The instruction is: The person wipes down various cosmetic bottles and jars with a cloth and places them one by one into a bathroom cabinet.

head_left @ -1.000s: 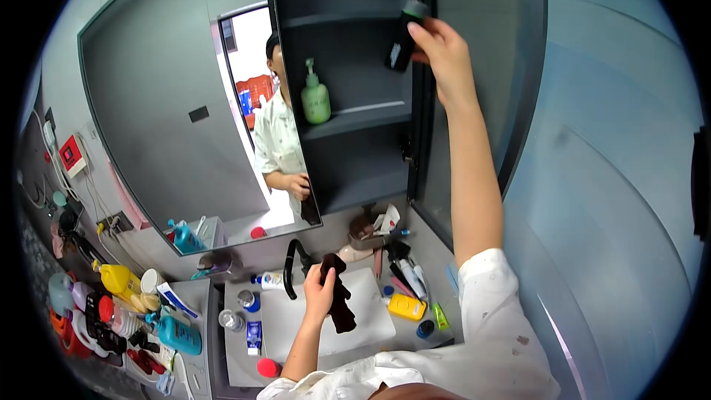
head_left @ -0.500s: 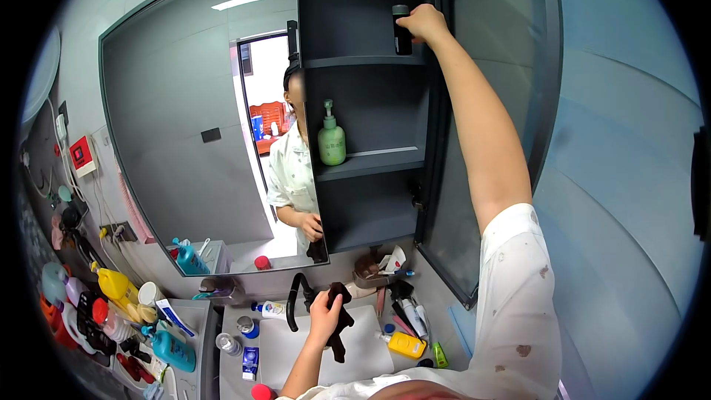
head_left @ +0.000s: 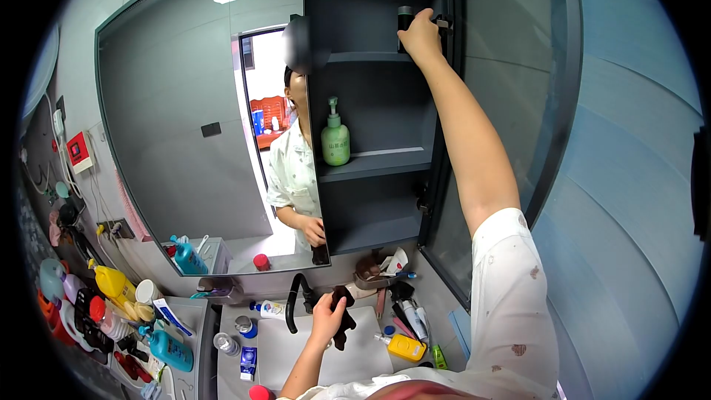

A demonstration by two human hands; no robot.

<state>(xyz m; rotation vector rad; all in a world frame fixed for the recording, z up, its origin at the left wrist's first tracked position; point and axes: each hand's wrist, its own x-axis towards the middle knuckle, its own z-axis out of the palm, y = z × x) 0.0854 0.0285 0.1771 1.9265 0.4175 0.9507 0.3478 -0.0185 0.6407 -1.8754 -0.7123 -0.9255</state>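
My right hand [head_left: 422,38] reaches up into the open mirror cabinet and is closed around a dark cylindrical bottle [head_left: 404,21] with a grey top. The bottle is upright at the right end of the top shelf [head_left: 363,57], and my fingers cover its right side. Low over the white sink [head_left: 296,355], my left hand [head_left: 326,318] grips a crumpled dark brown cloth [head_left: 344,322], which hangs beside the black faucet [head_left: 296,300]. A green pump bottle [head_left: 335,141] stands on the middle shelf, below my right hand.
The cabinet door [head_left: 511,89] is swung out to the right. A yellow bottle [head_left: 406,347], a green tube [head_left: 439,358] and other toiletries lie right of the sink. Left of it are a blue tube [head_left: 248,364], a red cap [head_left: 260,392] and a teal pump bottle [head_left: 170,349] among crowded bottles.
The view has shifted slightly. My right hand has turned and now covers more of the dark bottle's right side. My left hand still holds the cloth over the sink.
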